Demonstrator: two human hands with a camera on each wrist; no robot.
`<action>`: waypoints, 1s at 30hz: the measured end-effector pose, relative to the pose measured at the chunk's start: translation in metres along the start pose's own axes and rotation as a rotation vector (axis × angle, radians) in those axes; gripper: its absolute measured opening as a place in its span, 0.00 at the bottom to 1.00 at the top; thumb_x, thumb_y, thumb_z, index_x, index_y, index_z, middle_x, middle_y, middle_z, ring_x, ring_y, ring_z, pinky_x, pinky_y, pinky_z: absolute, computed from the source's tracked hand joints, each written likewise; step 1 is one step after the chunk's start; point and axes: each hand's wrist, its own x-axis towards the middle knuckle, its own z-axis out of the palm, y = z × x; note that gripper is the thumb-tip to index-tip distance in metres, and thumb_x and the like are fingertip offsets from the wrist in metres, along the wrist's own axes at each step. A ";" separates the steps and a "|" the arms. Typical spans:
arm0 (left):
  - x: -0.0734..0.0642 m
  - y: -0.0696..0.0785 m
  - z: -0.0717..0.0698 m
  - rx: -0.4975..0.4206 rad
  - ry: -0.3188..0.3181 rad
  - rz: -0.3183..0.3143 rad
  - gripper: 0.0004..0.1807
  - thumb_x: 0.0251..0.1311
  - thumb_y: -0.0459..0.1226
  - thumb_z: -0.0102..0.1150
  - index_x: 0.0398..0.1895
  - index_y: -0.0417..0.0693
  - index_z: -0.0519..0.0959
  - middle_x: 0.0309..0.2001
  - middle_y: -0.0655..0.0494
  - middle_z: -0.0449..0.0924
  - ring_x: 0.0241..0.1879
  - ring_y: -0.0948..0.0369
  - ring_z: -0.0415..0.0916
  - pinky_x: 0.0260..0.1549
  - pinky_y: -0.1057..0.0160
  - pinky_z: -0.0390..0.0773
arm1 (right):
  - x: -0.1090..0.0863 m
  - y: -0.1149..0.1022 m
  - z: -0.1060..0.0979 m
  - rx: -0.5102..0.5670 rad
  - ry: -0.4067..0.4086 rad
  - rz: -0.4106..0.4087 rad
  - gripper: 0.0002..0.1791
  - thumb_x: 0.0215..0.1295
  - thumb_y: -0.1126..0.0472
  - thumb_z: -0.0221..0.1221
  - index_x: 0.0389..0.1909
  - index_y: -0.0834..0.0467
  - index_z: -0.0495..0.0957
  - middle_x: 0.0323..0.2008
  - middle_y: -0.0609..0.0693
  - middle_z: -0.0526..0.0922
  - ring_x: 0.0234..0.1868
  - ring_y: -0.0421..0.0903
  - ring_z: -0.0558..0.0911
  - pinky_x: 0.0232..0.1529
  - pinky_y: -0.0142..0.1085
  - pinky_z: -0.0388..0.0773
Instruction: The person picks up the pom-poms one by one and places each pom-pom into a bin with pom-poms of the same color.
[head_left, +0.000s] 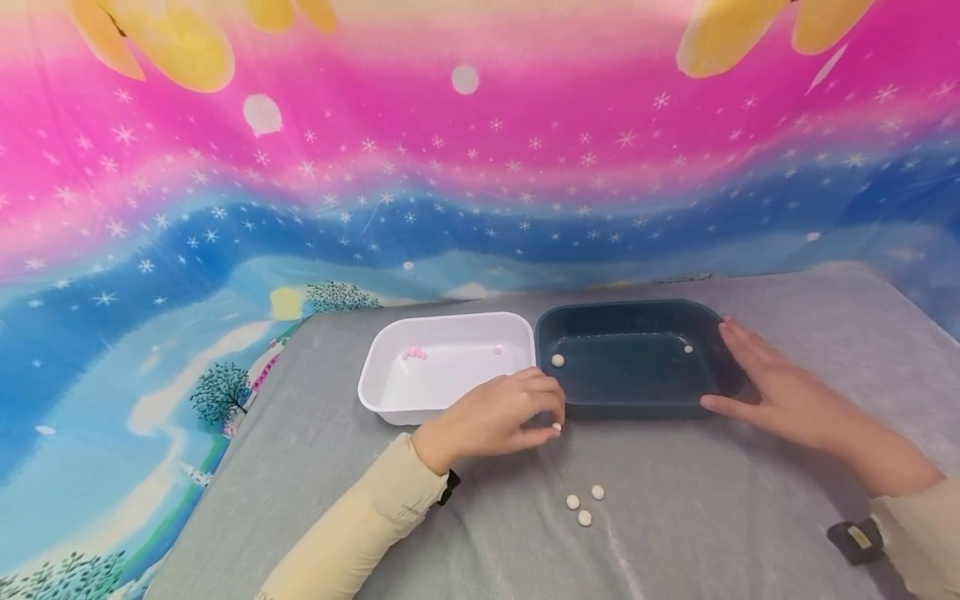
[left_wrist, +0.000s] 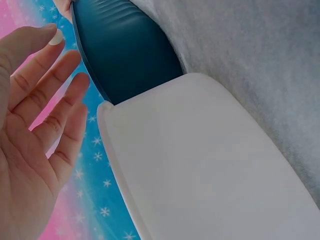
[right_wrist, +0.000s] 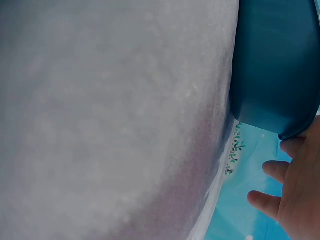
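Note:
My left hand (head_left: 498,414) is above the front edge between a white tray (head_left: 375,413) and a dark teal tray (head_left: 637,411). A small white ball (left_wrist: 56,37) is pinched between its thumb and index fingertip, mostly covered in the head view; the other fingers are loosely bent. At the dark tray's right end my right hand (head_left: 787,392) rests against the rim, fingers stretched out and thumb at the front corner. Inside that tray lie a white ball (head_left: 557,361) at the left and a smaller white ball (head_left: 687,349) at the right.
Three white balls (head_left: 584,518) lie on the grey cloth (head_left: 675,508) in front of the trays. Several pink beads (head_left: 415,353) sit in the white tray's left part, with one pink bead (head_left: 498,350) at its right. Behind the table hangs a colourful printed backdrop (head_left: 480,167).

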 end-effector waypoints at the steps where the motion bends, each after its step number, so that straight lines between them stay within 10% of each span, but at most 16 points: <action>1: 0.000 -0.001 0.000 -0.002 0.005 -0.001 0.04 0.65 0.40 0.62 0.38 0.53 0.84 0.42 0.64 0.81 0.47 0.65 0.75 0.50 0.69 0.77 | 0.000 0.000 0.000 -0.001 0.000 0.000 0.58 0.65 0.44 0.62 0.80 0.54 0.31 0.80 0.55 0.29 0.80 0.61 0.33 0.73 0.67 0.35; 30: 0.021 -0.025 -0.003 -0.031 0.093 -0.090 0.03 0.66 0.38 0.61 0.38 0.52 0.84 0.43 0.62 0.81 0.46 0.64 0.75 0.48 0.67 0.77 | 0.000 0.001 0.001 -0.004 0.005 0.010 0.58 0.65 0.43 0.63 0.80 0.53 0.31 0.80 0.54 0.30 0.80 0.61 0.34 0.71 0.70 0.39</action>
